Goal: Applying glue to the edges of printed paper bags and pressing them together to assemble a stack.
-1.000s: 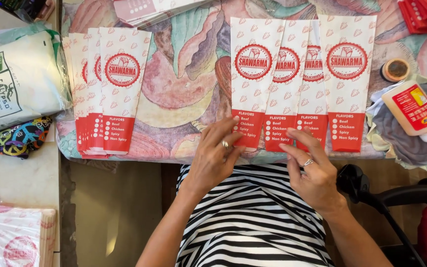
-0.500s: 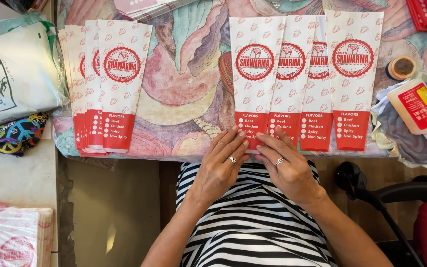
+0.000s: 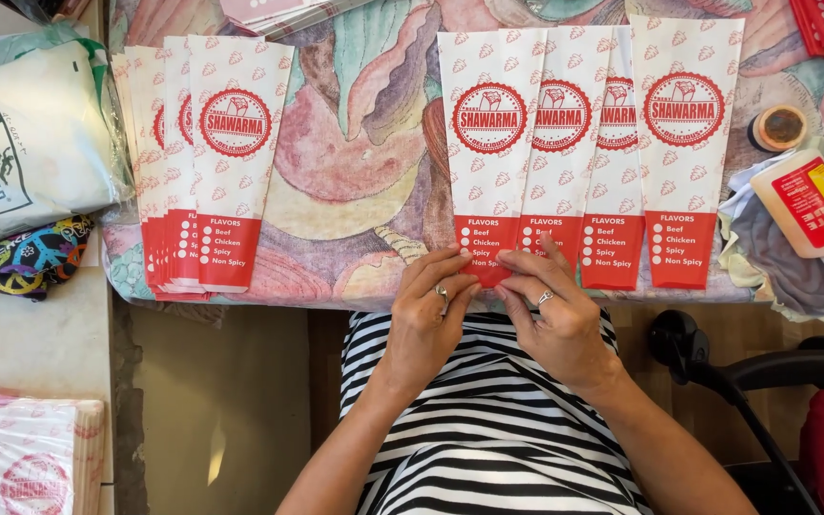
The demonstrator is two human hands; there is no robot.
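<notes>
Pinching one bag's (image 3: 488, 153) red end, left hand (image 3: 428, 319) and right hand (image 3: 557, 319) were folding it; firm creasing probably followed.

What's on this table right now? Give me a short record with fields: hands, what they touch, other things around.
left hand: left hand, fingertips on the bottom edge of the leftmost bag in the row of paper bags
right hand: right hand, fingertips on the same red bottom edge
row: four overlapping white and red bags, lying flat
stack: fanned stack of bags to the left
table cover: patterned cloth
right side: glue bottle lying on a grey cloth, tape roll
far left: plastic package
</notes>
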